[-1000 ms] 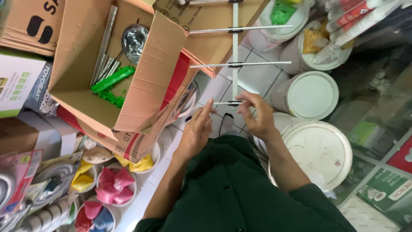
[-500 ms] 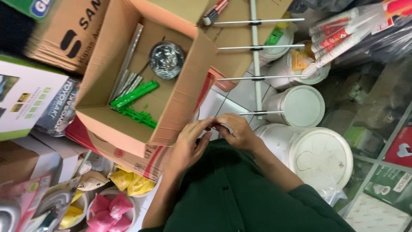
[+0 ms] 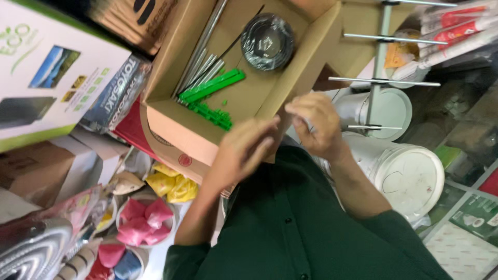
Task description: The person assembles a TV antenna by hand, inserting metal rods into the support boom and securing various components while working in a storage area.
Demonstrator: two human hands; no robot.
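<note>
My left hand [image 3: 244, 150] hovers over the front wall of an open cardboard box [image 3: 171, 127], fingers loosely extended and holding nothing I can make out. My right hand [image 3: 316, 127] is just to its right, fingers curled around a small pale part that is mostly hidden. Inside the box lie green plastic pieces [image 3: 210, 88], several metal rods [image 3: 199, 62] and a black cable coil [image 3: 267, 33]. A metal antenna [image 3: 378, 78] with thin cross rods stands beyond my right hand, its lowest rod close to my fingers.
White lidded buckets [image 3: 410, 176] stand at the right under the antenna. Stacked product boxes [image 3: 57, 78] fill the left. Bowls with pink [image 3: 140, 223] and yellow packets [image 3: 171, 184] sit at lower left. Wrapped tubes [image 3: 456, 36] lie at the top right.
The view has shifted so the box sits more central. My hands have drifted slightly apart and up to the box's front wall, away from the antenna's lowest rod.
</note>
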